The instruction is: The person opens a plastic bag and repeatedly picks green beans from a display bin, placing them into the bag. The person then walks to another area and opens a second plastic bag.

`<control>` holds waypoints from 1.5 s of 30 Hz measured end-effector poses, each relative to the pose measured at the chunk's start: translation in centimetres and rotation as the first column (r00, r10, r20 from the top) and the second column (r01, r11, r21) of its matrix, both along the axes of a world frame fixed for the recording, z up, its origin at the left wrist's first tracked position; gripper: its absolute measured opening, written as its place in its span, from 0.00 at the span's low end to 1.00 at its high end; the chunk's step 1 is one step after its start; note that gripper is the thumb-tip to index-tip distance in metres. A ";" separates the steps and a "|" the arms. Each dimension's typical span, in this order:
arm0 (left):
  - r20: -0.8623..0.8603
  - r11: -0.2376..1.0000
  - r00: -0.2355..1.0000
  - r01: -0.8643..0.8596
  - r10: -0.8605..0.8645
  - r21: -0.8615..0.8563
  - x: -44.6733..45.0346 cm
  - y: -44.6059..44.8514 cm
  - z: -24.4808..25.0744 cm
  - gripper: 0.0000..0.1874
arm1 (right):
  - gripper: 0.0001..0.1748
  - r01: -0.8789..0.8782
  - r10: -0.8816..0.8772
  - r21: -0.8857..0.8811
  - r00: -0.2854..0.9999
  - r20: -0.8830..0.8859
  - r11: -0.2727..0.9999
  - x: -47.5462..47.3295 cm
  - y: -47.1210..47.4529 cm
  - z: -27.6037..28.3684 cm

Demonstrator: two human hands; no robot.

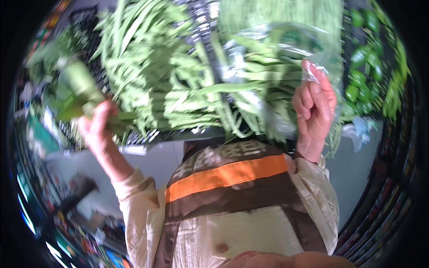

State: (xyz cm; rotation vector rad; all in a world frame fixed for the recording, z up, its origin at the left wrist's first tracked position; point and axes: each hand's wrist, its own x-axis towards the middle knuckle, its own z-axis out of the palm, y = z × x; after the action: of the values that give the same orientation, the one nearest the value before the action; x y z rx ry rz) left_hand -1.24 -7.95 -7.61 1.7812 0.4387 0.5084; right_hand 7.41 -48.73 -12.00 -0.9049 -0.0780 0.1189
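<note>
At the left, my left hand (99, 119) grips a bunch of green vegetables (80, 78); motion blur hides their exact kind. My right hand (315, 97) pinches the edge of a clear plastic bag (234, 63) between thumb and fingers. The bag's mouth is spread wide over the crates. Flat green beans (268, 75) show in or through the bag; I cannot tell which of them lie inside it. Between my hands, a large heap of flat green beans (144, 73) fills a black crate and spills over its front edge.
Thin long beans (281, 13) lie in the crate at the back. Green peppers (363, 70) sit in a black crate at the right, with slender green vegetables (395, 80) beyond. A crumpled bluish plastic bag (362, 132) hangs at the front edge. Leafy greens (73, 42) stand at the far left.
</note>
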 end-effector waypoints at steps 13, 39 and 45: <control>0.004 0.485 0.517 0.799 -0.856 0.354 10.7 -27.0 0.1 0.18 | 0.44 -0.337 0.076 0.705 0.924 0.374 0.624 -0.6 -7.7 8.7; -0.796 0.377 0.561 0.805 -0.229 0.458 -0.9 -4.1 -6.0 0.43 | 0.41 -0.042 0.087 -0.273 0.984 0.155 0.961 1.1 0.8 -1.5; -0.649 0.290 0.727 0.686 -0.224 0.668 -1.5 -2.4 -12.4 0.40 | 0.32 -0.002 0.026 -0.276 0.996 0.084 0.961 1.3 0.6 -1.8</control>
State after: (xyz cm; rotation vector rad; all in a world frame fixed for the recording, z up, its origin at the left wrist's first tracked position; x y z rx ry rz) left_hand -2.72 -10.34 -20.03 2.9759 -0.1897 -0.2273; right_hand 8.72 -48.17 -13.82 -1.1883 -0.1519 0.1052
